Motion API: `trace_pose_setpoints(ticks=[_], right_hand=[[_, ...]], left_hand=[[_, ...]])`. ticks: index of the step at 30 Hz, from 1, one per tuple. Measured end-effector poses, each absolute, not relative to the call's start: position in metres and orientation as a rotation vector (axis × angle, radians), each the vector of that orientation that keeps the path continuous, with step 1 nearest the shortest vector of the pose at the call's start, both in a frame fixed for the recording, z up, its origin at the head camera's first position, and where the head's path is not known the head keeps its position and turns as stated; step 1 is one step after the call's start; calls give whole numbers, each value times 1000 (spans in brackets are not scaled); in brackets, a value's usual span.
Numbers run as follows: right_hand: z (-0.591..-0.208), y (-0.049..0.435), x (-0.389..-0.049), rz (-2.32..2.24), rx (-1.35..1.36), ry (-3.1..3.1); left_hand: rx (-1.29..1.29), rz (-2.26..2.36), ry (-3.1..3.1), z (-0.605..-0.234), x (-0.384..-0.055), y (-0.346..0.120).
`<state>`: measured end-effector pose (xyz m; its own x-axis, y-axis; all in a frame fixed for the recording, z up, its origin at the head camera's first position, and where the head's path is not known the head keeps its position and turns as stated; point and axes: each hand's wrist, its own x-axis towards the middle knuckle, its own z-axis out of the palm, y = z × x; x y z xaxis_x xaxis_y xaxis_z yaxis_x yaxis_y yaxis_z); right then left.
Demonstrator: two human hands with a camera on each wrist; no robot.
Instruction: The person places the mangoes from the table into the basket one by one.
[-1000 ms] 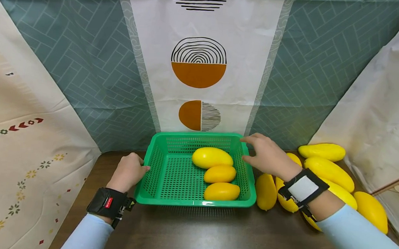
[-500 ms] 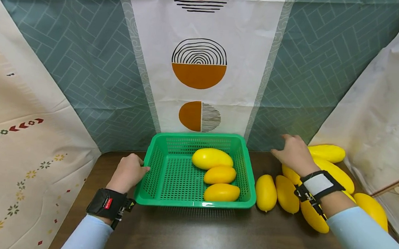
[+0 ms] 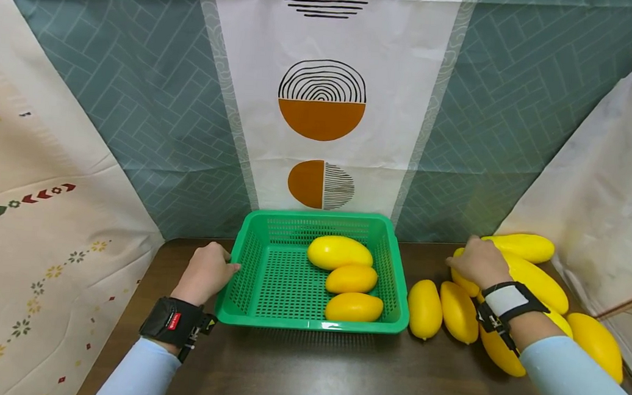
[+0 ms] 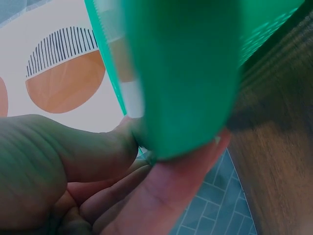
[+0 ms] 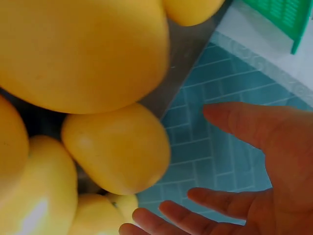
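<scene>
Bright, even light is spread over the head view, and the printed lines of the back cloth [image 3: 402, 63] are crisply rendered; a pale sheen is thrown across the near part of the dark table [image 3: 303, 380], a white glint is caught on the near rim of the green basket [image 3: 296, 324], and soft shadow is laid beneath it. Over to the left wrist: dimmer, cooler, the basket badly blurred up close, the left hand [image 4: 93, 156] tinged with green. At the right wrist, the foremost yellow fruit [image 5: 83, 54] is softened, while glare is splashed on a paler fruit [image 5: 44, 191].
</scene>
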<state>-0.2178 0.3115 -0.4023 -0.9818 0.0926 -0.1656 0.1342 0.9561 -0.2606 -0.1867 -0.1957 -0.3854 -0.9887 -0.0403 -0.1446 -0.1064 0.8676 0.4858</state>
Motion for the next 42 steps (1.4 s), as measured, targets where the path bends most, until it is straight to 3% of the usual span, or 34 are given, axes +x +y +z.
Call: trace_pose_setpoints(ticks=[42], right_hand=[[-437,314,-231,-483,57,2945]], left_hand=[[-96,790,2926,-387,-187,-198]])
